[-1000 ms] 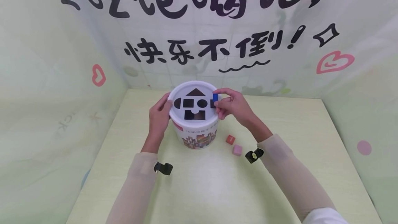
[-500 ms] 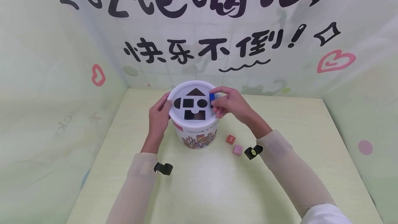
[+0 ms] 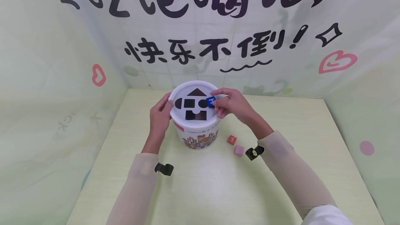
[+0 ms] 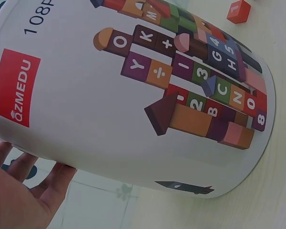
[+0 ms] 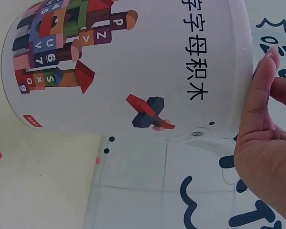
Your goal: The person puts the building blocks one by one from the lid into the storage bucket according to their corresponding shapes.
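Note:
In the head view a white toy-block bucket point(image 3: 200, 136) stands upright on the table, printed with coloured blocks. Its white lid point(image 3: 182, 92) has several dark shaped holes, among them a triangle, a square and a circle. My left hand point(image 3: 160, 115) grips the bucket's left side at the rim; the left wrist view shows its fingers point(image 4: 57, 183) against the wall. Above the lid's right side, my right hand point(image 3: 232, 102) pinches a blue block point(image 3: 209, 102) with a white mark, partly covering the round hole. The right wrist view does not show the block.
A red block point(image 3: 231, 139) and a pink block point(image 3: 239, 150) lie on the pale table point(image 3: 200, 183), right of the bucket. Printed wall sheets point(image 3: 200, 72) stand behind and at both sides. Black wrist cameras point(image 3: 164, 169) are strapped to both forearms.
My right hand has shifted slightly left over the lid. The blue block has turned, from a narrow side to its marked face showing. My left hand and the bucket stay put.

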Tool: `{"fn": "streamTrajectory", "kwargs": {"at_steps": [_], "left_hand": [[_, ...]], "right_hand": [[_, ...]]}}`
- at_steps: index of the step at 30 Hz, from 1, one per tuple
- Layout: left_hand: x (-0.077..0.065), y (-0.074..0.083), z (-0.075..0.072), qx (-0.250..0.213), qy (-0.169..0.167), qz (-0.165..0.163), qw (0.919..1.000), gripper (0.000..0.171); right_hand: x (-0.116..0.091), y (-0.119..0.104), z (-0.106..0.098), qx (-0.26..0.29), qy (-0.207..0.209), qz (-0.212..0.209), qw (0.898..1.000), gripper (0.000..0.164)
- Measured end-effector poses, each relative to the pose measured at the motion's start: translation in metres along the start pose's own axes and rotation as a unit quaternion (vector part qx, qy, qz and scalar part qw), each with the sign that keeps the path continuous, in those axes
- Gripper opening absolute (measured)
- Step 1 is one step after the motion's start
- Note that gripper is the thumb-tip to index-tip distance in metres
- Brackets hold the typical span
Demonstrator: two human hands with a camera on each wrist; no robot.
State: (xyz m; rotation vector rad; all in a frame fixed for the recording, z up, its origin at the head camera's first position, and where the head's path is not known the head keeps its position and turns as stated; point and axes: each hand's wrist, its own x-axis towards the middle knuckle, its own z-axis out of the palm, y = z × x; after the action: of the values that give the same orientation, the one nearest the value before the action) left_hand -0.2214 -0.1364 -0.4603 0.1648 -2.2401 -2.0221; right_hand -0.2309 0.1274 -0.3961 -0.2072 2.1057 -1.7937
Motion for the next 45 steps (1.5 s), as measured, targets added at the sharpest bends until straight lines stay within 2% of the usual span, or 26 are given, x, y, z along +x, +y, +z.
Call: {"fn": "streamTrajectory", "kwargs": {"at_steps": [6, 12, 15, 19, 27, 33, 36, 41, 45], "left_hand": [[0.001, 0.0, -0.001, 0.007, 0.006, 0.0, 1.0, 0.037], [0.001, -0.001, -0.001, 0.006, 0.002, -0.001, 1.0, 0.037], [0.001, -0.001, -0.001, 0.004, 0.002, -0.002, 1.0, 0.037], [0.001, -0.001, -0.001, 0.003, 0.001, -0.001, 1.0, 0.038], [0.001, -0.001, -0.001, 0.002, 0.0, 0.004, 1.0, 0.038], [0.001, -0.002, -0.001, -0.001, -0.001, 0.003, 1.0, 0.038], [0.0, -0.001, 0.0, -0.001, 0.002, 0.002, 1.0, 0.038], [0.0, 0.0, 0.0, 0.004, 0.005, 0.002, 1.0, 0.038], [0.001, 0.0, 0.0, 0.004, 0.005, 0.003, 1.0, 0.037]], "right_hand": [[0.004, -0.01, 0.006, -0.108, -0.011, 0.02, 0.994, 0.045], [0.011, -0.021, 0.016, -0.226, -0.015, 0.047, 0.973, 0.048], [0.011, -0.024, 0.019, -0.256, -0.013, 0.051, 0.965, 0.048], [0.011, -0.024, 0.019, -0.244, -0.01, 0.048, 0.969, 0.045], [0.005, -0.017, 0.01, -0.143, -0.02, 0.037, 0.989, 0.038], [0.003, -0.013, 0.005, -0.09, -0.017, 0.038, 0.995, 0.032], [0.004, -0.012, 0.004, -0.103, -0.012, 0.037, 0.994, 0.035], [0.005, -0.018, 0.007, -0.173, -0.014, 0.03, 0.984, 0.049], [0.006, -0.021, 0.011, -0.22, -0.006, 0.034, 0.975, 0.045]]}}
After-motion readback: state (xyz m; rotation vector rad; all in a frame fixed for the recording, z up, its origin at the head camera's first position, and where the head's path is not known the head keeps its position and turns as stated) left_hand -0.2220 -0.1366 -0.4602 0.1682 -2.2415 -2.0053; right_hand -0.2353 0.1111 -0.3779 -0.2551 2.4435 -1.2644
